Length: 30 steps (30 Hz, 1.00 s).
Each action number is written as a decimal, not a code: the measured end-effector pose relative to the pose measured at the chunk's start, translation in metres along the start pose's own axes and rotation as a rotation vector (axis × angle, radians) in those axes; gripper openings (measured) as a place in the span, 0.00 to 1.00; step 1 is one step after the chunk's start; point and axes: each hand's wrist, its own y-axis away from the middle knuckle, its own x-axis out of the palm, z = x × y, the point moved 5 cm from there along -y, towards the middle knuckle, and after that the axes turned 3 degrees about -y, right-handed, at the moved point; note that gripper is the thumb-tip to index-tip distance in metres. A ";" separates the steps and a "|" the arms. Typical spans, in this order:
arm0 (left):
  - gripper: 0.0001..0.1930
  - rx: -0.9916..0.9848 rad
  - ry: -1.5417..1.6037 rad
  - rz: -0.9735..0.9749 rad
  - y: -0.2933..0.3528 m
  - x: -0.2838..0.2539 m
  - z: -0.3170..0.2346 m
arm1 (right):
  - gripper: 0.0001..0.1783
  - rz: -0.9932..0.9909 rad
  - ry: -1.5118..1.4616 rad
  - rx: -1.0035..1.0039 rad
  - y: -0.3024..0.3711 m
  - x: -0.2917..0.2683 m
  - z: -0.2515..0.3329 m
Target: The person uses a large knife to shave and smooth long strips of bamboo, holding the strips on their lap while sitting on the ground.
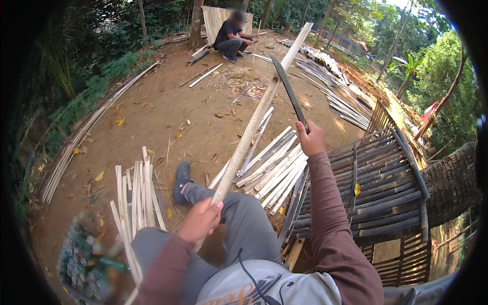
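Note:
My left hand (200, 219) is closed around the lower end of a long, pale bamboo strip (249, 130). The strip slants up and away to the right, its far end raised. In my right hand (311, 140) is the handle of a machete (290, 91) with a long dark blade. The blade points up and to the left, its tip overlapping the strip's far half in view; I cannot tell whether they touch. My bent knee lies under the strip near my left hand.
Split bamboo slats (274, 165) lie in a pile ahead, with another bundle (140, 195) at left. A dark bamboo bench (366, 188) stands at right. Far off, a person (234, 38) squats near a slatted panel (216, 23). Blurred bottles (84, 256) lie lower left.

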 end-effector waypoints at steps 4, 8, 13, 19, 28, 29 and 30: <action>0.16 -0.021 -0.072 0.000 -0.003 0.001 0.001 | 0.35 0.052 0.009 -0.073 0.027 -0.003 0.029; 0.17 -0.119 -0.101 -0.005 0.003 0.006 0.020 | 0.30 0.225 -0.009 -0.182 0.102 0.024 0.059; 0.16 -0.339 -0.082 0.027 0.031 0.019 0.071 | 0.31 0.492 0.005 -0.186 0.217 0.063 0.033; 0.16 -0.562 -0.085 0.073 0.065 0.020 0.134 | 0.30 0.784 -0.053 0.012 0.312 0.073 0.015; 0.16 -0.682 -0.060 0.173 0.046 0.045 0.151 | 0.34 0.790 -0.034 0.238 0.352 0.062 -0.046; 0.16 -0.702 -0.055 0.189 0.045 0.047 0.153 | 0.36 0.776 -0.001 0.288 0.356 0.065 -0.059; 0.16 -0.725 -0.050 0.197 0.044 0.046 0.154 | 0.36 0.787 -0.003 0.367 0.358 0.069 -0.070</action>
